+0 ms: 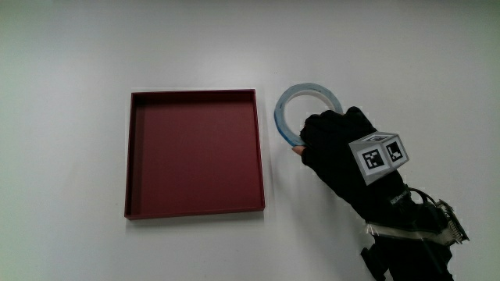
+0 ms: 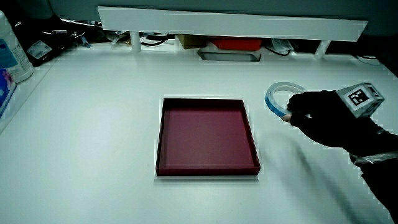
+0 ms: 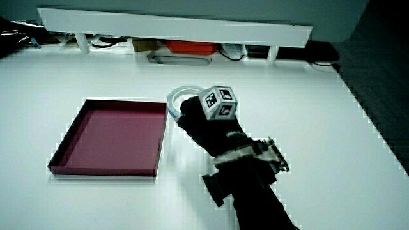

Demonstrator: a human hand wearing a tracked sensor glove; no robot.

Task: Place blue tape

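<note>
The blue tape (image 1: pixel 286 100) is a pale blue ring lying beside the dark red square tray (image 1: pixel 260 148), just off the tray's corner. The gloved hand (image 1: pixel 314 139) reaches over the part of the ring nearest the person, and its fingers are closed on that part of the rim. The rest of the ring shows past the fingertips. In both side views the tape (image 2: pixel 274 93) (image 3: pixel 175 96) sits low at the table, between the tray (image 2: pixel 205 100) (image 3: pixel 102 170) and the hand (image 2: pixel 311 112) (image 3: pixel 195 121). Nothing lies in the tray.
A low white partition (image 2: pixel 230 22) runs along the table's edge farthest from the person. A red box (image 2: pixel 235 44) and a grey tray (image 2: pixel 229 55) sit under it. A white container (image 2: pixel 11 53) stands at the table's edge.
</note>
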